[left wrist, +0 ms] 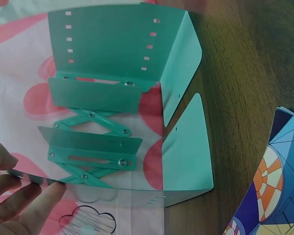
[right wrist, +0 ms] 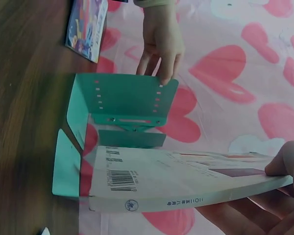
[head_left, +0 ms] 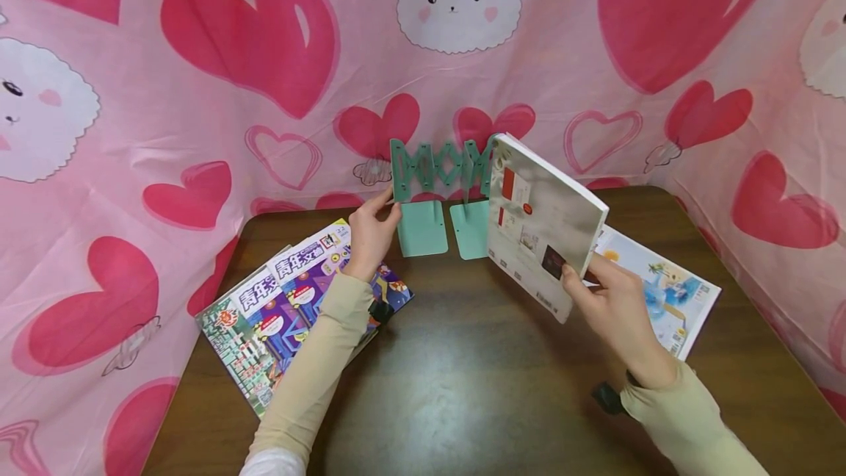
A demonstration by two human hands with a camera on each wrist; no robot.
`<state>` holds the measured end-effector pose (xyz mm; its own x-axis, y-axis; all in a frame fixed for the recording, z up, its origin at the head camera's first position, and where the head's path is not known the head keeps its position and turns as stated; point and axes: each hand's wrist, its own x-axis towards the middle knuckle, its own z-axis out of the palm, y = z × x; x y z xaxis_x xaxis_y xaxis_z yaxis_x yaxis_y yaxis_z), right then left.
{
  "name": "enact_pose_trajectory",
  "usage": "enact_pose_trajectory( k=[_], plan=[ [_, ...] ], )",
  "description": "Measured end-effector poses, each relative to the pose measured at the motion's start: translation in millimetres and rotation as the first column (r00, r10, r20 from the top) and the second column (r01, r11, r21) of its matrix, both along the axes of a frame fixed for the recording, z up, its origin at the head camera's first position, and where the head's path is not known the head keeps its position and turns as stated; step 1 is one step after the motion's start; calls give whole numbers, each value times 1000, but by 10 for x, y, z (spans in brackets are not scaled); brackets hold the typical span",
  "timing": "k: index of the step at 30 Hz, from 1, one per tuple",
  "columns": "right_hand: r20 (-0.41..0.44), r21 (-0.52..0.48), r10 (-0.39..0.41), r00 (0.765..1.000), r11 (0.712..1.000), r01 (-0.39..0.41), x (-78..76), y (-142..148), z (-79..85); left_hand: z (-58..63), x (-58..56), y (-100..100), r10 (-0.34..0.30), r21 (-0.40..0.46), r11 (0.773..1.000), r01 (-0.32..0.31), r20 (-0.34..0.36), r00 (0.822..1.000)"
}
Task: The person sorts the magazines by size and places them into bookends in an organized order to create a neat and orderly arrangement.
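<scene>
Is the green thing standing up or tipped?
The green stand is upright: its base plates lie flat on the table, side panels rising.

Holding the left arm [head_left: 311,366] and right arm [head_left: 694,424] extended forward, pinching with the left hand [head_left: 372,235], gripping with the right hand [head_left: 615,307], thumb [right wrist: 286,160] opposing fingers [right wrist: 242,215].

- Your setting is desk-like; home or office, you cannot tell.
- Your wood-grain table [head_left: 463,388] bears magazines [head_left: 264,329] and a green expandable bookend [head_left: 423,230].
- Pink heart-print fabric [head_left: 383,72] screens your surroundings.
</scene>
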<state>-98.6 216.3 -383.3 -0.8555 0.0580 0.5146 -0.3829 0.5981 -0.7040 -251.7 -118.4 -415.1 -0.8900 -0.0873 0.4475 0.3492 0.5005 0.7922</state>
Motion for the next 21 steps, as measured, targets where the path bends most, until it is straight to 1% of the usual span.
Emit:
enact_pose_trajectory(
  k=[4,10,14,21],
  plan=[
    [10,-51,1,1000,999,-1,-108,-91,-33,0,1,-1,2,-4,1000,-2,2,1000],
    [2,-63,-23,1000,998,23,-295,-210,-116,-14,0,-5,7,0,1000,-7,23,1000],
    [-31,-55,-41,999,998,39,-431,-266,-179,-23,-4,-3,7,-5,1000,-6,15,1000],
    [-90,-70,-38,995,997,32,-666,-337,-292,-13,-2,0,9,1,1000,-9,9,1000]
  ],
)
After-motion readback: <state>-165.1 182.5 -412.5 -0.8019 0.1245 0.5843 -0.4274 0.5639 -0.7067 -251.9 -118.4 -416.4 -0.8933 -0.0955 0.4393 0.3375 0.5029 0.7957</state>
